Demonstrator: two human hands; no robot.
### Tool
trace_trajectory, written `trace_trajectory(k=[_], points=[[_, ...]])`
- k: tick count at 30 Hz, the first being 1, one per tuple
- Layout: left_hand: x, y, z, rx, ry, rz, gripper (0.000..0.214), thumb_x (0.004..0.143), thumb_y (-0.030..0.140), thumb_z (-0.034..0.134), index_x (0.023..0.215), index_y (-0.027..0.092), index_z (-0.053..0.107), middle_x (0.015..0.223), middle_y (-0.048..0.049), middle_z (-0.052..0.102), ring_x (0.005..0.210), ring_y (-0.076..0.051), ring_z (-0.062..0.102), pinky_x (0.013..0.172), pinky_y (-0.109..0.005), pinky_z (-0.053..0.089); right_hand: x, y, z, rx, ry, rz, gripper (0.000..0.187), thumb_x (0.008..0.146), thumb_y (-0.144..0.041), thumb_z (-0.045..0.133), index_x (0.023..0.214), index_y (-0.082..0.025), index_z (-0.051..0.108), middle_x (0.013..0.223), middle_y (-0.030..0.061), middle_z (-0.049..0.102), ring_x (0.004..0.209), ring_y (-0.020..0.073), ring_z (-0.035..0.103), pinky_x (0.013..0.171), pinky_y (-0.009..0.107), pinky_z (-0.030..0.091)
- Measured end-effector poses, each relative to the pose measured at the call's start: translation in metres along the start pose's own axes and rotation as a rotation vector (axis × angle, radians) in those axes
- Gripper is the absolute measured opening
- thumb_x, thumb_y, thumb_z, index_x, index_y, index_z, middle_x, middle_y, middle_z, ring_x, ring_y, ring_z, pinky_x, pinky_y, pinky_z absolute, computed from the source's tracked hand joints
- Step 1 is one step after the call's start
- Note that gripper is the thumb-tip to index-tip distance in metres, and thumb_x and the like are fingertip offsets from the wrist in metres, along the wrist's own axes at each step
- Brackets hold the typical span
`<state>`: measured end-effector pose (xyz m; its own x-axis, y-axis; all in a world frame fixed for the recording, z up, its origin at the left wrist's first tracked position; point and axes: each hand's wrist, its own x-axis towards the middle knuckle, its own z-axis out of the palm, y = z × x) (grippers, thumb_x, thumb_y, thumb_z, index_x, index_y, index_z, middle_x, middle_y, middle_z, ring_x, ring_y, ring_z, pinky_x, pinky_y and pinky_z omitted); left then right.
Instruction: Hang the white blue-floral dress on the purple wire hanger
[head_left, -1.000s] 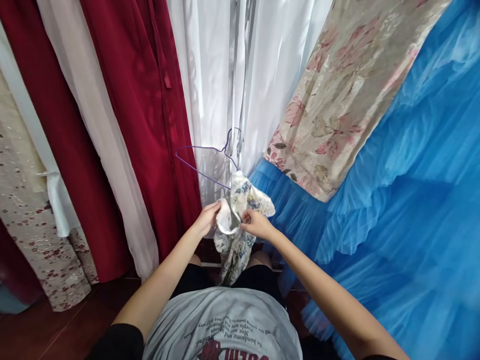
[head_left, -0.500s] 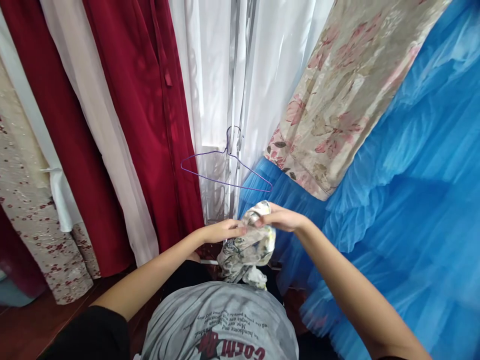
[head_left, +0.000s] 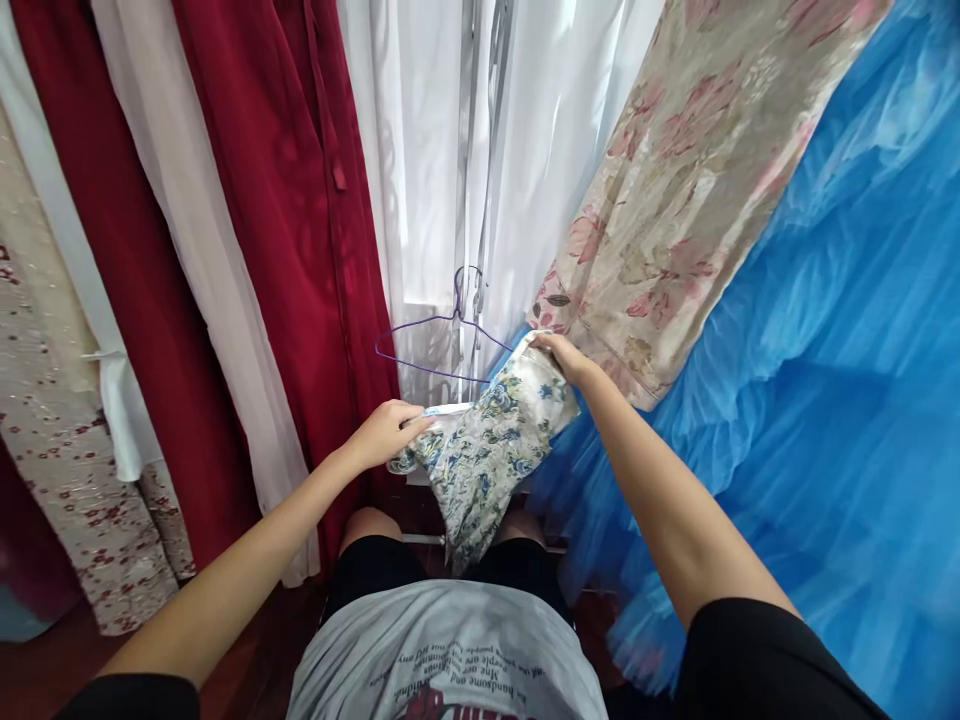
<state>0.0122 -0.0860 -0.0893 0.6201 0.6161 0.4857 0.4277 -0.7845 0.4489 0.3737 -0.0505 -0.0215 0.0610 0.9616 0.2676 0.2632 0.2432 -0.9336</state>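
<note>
A white garment with a blue and yellow flower print [head_left: 487,455] is spread between my two hands, its lower part hanging to a point above my knees. My left hand [head_left: 390,433] pinches one end of its pale top edge, with a bunched bit of cloth under the fingers. The other end of that edge is gripped by my right hand [head_left: 564,357], held higher and further off. Just behind the garment hangs a purple wire hanger [head_left: 420,322], its right corner hidden by the cloth. What kind of garment it is, I cannot tell.
Long dark red dresses [head_left: 300,230] and a flowered beige dress [head_left: 45,400] hang to the left. White curtain-like cloth [head_left: 420,150] hangs behind the hanger. On the right are a pink-flowered beige dress [head_left: 675,220] and a full blue tulle skirt [head_left: 810,450].
The garment was bunched up between my hands close to my body. My hands have moved apart and forward, stretching its top edge, and the cloth has opened out and now overlaps the hanger.
</note>
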Motion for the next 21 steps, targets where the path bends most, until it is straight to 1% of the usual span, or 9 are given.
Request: trace_trajectory(k=[2, 4, 6, 8, 9, 11, 14, 17, 21], points=[[0.0, -0.002, -0.01, -0.005, 0.066, -0.021, 0.045, 0.099, 0.044, 0.047, 0.061, 0.019, 0.047, 0.06, 0.001, 0.044, 0.061, -0.016, 0.044, 0.064, -0.028, 0.031, 0.011, -0.004, 0.018, 0.058, -0.116, 0.042, 0.016, 0.065, -0.033, 0.068, 0.069, -0.02, 0.059, 0.058, 0.0001, 0.063, 0.058, 0.0191, 0.06, 0.055, 0.028, 0.05], [-0.002, -0.014, -0.021, 0.015, 0.105, -0.045, 0.041, 0.097, 0.042, 0.05, 0.063, 0.02, 0.05, 0.06, 0.0005, 0.048, 0.063, -0.017, 0.046, 0.067, -0.029, 0.033, 0.013, -0.007, 0.026, 0.112, -0.213, 0.06, 0.02, 0.063, -0.032, 0.073, 0.074, -0.018, 0.064, 0.067, 0.0026, 0.069, 0.064, 0.0206, 0.065, 0.061, 0.03, 0.054], [-0.007, -0.032, -0.033, -0.011, 0.137, -0.096, 0.029, 0.088, 0.039, 0.063, 0.065, 0.021, 0.058, 0.066, -0.0011, 0.057, 0.071, -0.02, 0.052, 0.078, -0.029, 0.037, 0.009, -0.009, 0.023, 0.154, -0.266, 0.059, 0.024, 0.064, -0.031, 0.076, 0.082, -0.018, 0.068, 0.077, 0.004, 0.074, 0.071, 0.0204, 0.068, 0.067, 0.029, 0.056], [-0.011, -0.052, -0.043, -0.134, 0.189, -0.214, 0.015, 0.074, 0.03, 0.076, 0.066, 0.023, 0.064, 0.068, -0.0019, 0.063, 0.078, -0.023, 0.056, 0.089, -0.03, 0.039, 0.003, -0.011, 0.014, 0.179, -0.295, 0.065, 0.026, 0.065, -0.028, 0.076, 0.088, -0.018, 0.071, 0.087, 0.0047, 0.077, 0.076, 0.0197, 0.07, 0.07, 0.028, 0.056], [-0.011, -0.061, -0.047, -0.202, 0.226, -0.283, 0.012, 0.069, 0.026, 0.077, 0.065, 0.024, 0.065, 0.067, -0.0017, 0.064, 0.078, -0.024, 0.058, 0.091, -0.03, 0.041, 0.001, -0.012, 0.008, 0.184, -0.311, 0.075, 0.027, 0.066, -0.026, 0.077, 0.091, -0.018, 0.072, 0.089, 0.0049, 0.078, 0.077, 0.0194, 0.07, 0.07, 0.027, 0.056], [-0.006, -0.076, -0.056, -0.288, 0.306, -0.385, 0.011, 0.069, 0.021, 0.07, 0.063, 0.026, 0.063, 0.061, -0.0006, 0.061, 0.072, -0.024, 0.058, 0.086, -0.03, 0.044, 0.0, -0.015, 0.0, 0.189, -0.339, 0.104, 0.029, 0.066, -0.022, 0.077, 0.094, -0.018, 0.073, 0.087, 0.0043, 0.078, 0.073, 0.0184, 0.07, 0.065, 0.025, 0.054], [0.022, -0.087, -0.071, -0.282, 0.412, -0.402, 0.013, 0.073, 0.016, 0.059, 0.065, 0.026, 0.063, 0.062, -0.0007, 0.062, 0.071, -0.023, 0.058, 0.077, -0.027, 0.044, 0.002, -0.02, -0.004, 0.197, -0.351, 0.143, 0.025, 0.068, -0.021, 0.078, 0.092, -0.018, 0.074, 0.076, 0.0019, 0.076, 0.063, 0.0166, 0.067, 0.056, 0.023, 0.051], [0.066, -0.088, -0.083, -0.237, 0.507, -0.376, 0.015, 0.073, 0.01, 0.056, 0.073, 0.022, 0.064, 0.073, -0.0017, 0.066, 0.078, -0.021, 0.059, 0.076, -0.025, 0.041, 0.002, -0.025, -0.004, 0.209, -0.341, 0.174, 0.021, 0.071, -0.022, 0.079, 0.09, -0.017, 0.074, 0.075, 0.0033, 0.076, 0.061, 0.0185, 0.068, 0.054, 0.026, 0.052], [0.113, -0.08, -0.082, -0.2, 0.572, -0.38, 0.016, 0.077, 0.015, 0.061, 0.092, 0.02, 0.063, 0.077, -0.0008, 0.067, 0.072, -0.018, 0.058, 0.071, -0.025, 0.04, -0.004, -0.027, -0.006, 0.264, -0.328, 0.363, 0.02, 0.077, -0.028, 0.076, 0.093, -0.016, 0.074, 0.08, 0.0094, 0.078, 0.064, 0.0238, 0.071, 0.057, 0.033, 0.058]])
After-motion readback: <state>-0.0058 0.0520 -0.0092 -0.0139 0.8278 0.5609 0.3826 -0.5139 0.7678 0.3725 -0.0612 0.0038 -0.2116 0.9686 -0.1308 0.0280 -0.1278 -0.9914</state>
